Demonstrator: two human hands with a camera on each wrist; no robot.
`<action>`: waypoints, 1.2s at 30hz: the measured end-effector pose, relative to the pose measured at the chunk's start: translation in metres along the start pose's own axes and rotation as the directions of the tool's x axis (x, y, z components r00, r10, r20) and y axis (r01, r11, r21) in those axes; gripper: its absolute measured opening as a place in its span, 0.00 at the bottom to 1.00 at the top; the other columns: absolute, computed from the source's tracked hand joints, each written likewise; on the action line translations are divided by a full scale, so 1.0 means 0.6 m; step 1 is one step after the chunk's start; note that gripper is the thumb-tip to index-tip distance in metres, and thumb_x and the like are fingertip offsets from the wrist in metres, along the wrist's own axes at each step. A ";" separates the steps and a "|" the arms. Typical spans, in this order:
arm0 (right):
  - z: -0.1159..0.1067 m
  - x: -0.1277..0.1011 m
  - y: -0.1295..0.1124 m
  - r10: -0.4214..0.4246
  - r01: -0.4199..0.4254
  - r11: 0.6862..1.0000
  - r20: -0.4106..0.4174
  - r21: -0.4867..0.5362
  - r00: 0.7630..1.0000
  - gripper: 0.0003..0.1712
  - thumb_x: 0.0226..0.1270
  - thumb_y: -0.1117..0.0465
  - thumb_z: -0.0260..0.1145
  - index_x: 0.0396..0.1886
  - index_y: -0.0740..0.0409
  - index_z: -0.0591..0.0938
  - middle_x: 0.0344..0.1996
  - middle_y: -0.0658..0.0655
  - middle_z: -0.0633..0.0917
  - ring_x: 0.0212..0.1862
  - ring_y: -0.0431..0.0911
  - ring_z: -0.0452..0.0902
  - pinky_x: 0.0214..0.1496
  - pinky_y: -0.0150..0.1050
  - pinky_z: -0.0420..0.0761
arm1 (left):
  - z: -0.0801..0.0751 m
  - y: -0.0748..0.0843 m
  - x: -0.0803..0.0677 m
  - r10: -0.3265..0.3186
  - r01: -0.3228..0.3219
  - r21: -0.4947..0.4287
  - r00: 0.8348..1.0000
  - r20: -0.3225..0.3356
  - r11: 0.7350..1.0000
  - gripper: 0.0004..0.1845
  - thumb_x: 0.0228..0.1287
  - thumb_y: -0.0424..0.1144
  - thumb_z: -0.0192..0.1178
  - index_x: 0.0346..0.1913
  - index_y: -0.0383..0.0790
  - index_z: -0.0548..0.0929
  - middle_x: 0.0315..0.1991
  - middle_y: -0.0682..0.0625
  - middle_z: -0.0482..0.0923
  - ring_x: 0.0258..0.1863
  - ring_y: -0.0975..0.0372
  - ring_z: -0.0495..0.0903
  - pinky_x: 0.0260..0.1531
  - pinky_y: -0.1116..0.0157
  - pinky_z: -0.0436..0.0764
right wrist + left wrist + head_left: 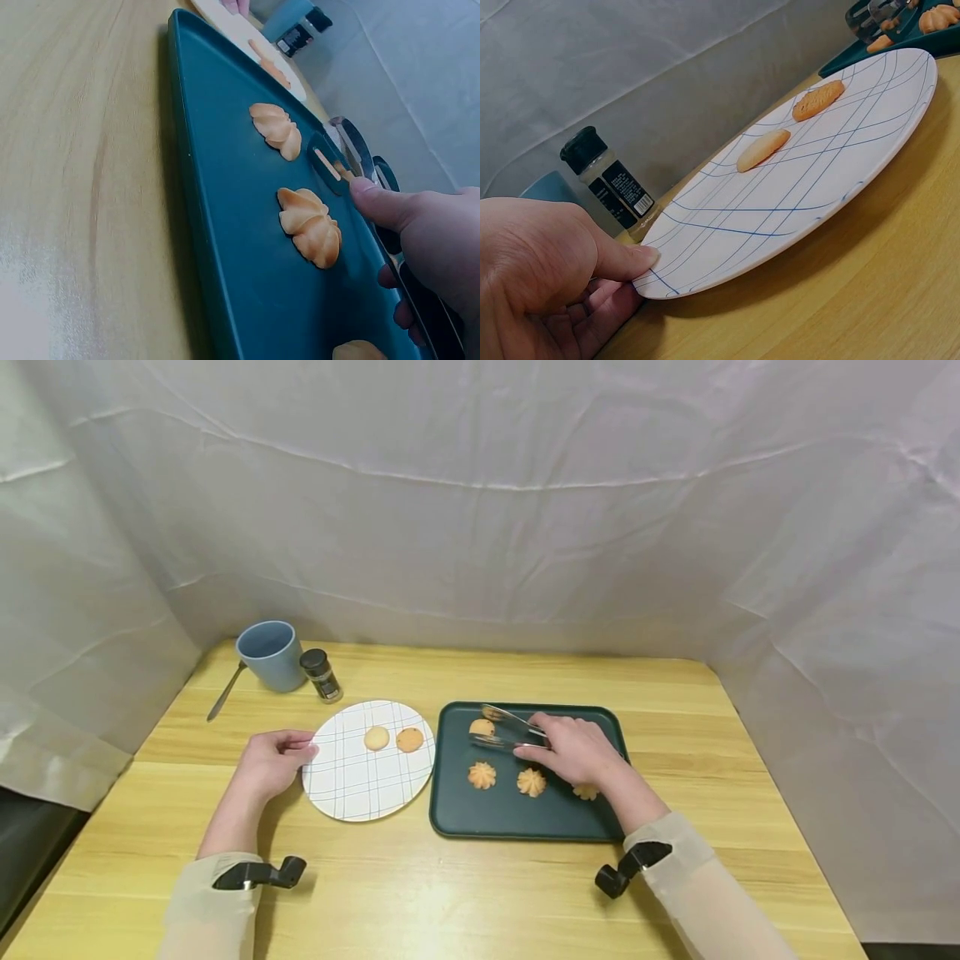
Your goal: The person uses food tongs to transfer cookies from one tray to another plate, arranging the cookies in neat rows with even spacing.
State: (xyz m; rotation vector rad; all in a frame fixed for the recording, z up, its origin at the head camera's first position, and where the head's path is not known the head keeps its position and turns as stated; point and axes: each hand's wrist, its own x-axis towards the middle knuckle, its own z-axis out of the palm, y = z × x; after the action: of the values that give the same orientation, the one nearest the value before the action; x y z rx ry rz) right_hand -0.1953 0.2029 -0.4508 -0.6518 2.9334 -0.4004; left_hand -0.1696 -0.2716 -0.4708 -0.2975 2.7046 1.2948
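My left hand (273,764) pinches the left rim of a white plate (352,789) with a blue line pattern, thumb on top in the left wrist view. On that plate lie a pale round cookie (377,738) and a browner one (409,740). My right hand (576,748) holds metal tongs (512,717) over a dark green tray (480,818). The tongs' ends stand on either side of a round cookie (482,727); whether they touch it I cannot tell. Flower-shaped cookies (482,775) lie nearer the tray's front, one (585,792) partly hidden under my right hand.
Behind the plate stand a blue mug (272,658) and a black-capped spice jar (321,676). A spoon-like metal handle (225,693) lies left of the mug. Light cloth (480,527) hangs along the back and sides of the wooden table (420,902).
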 end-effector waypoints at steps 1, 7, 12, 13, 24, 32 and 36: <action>0.001 0.001 0.001 0.002 -0.002 1.000 0.000 0.000 1.000 0.42 0.75 0.29 0.60 0.71 0.55 0.78 0.37 0.49 0.87 0.31 0.41 0.78 0.36 0.45 0.80 | 0.000 -0.001 0.000 0.002 -0.002 -0.001 1.000 0.000 1.000 0.20 0.77 0.38 0.64 0.63 0.28 0.82 0.55 0.34 0.83 0.49 0.50 0.80 0.42 0.64 0.78; 0.005 0.005 0.003 0.018 -0.018 1.000 0.006 -0.002 1.000 0.43 0.75 0.28 0.59 0.72 0.55 0.78 0.38 0.49 0.87 0.34 0.41 0.80 0.40 0.47 0.81 | 0.001 -0.003 0.002 0.001 -0.001 -0.006 1.000 -0.001 1.000 0.20 0.77 0.38 0.64 0.63 0.28 0.82 0.55 0.35 0.83 0.49 0.51 0.80 0.42 0.64 0.78; 0.004 0.004 0.002 0.020 -0.020 1.000 0.019 0.003 1.000 0.42 0.76 0.28 0.59 0.72 0.54 0.78 0.42 0.50 0.88 0.37 0.43 0.81 0.42 0.49 0.82 | 0.002 -0.004 0.003 0.003 -0.003 -0.004 1.000 -0.002 1.000 0.20 0.77 0.38 0.64 0.63 0.28 0.82 0.55 0.35 0.83 0.49 0.51 0.80 0.43 0.63 0.77; 0.003 0.003 0.001 0.018 -0.018 1.000 0.019 0.001 1.000 0.42 0.76 0.28 0.58 0.72 0.54 0.78 0.44 0.51 0.88 0.38 0.44 0.82 0.43 0.50 0.82 | 0.002 -0.004 0.003 0.005 -0.005 -0.003 1.000 -0.003 1.000 0.20 0.77 0.38 0.64 0.63 0.28 0.82 0.55 0.35 0.83 0.49 0.51 0.80 0.43 0.63 0.77; 0.005 0.001 0.000 -0.007 0.007 1.000 0.009 -0.018 1.000 0.36 0.79 0.31 0.57 0.71 0.51 0.80 0.51 0.54 0.89 0.47 0.52 0.85 0.50 0.54 0.82 | 0.002 -0.005 0.003 0.009 -0.009 -0.005 1.000 -0.004 1.000 0.19 0.77 0.38 0.63 0.63 0.28 0.82 0.56 0.35 0.83 0.49 0.51 0.80 0.42 0.64 0.77; 0.005 0.001 0.000 -0.029 0.028 0.999 -0.018 -0.045 0.999 0.33 0.80 0.33 0.58 0.68 0.50 0.81 0.40 0.50 0.88 0.39 0.47 0.83 0.45 0.51 0.82 | 0.000 -0.005 0.001 0.012 -0.012 -0.011 1.000 -0.006 1.000 0.19 0.77 0.37 0.64 0.62 0.26 0.82 0.55 0.34 0.83 0.48 0.51 0.79 0.40 0.67 0.77; 0.002 -0.001 0.001 -0.038 0.036 0.999 -0.032 -0.036 0.999 0.32 0.81 0.33 0.57 0.68 0.50 0.81 0.50 0.53 0.89 0.47 0.52 0.85 0.49 0.53 0.83 | -0.001 -0.005 0.001 0.017 -0.017 -0.011 1.000 -0.006 1.000 0.20 0.77 0.37 0.64 0.62 0.26 0.82 0.55 0.34 0.83 0.48 0.51 0.80 0.39 0.67 0.77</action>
State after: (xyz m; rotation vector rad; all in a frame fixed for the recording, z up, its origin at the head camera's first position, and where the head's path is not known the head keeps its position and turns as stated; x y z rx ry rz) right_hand -0.1948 0.2035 -0.4518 -0.7118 2.9695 -0.3673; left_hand -0.1695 -0.2737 -0.4729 -0.2806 2.7119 1.3154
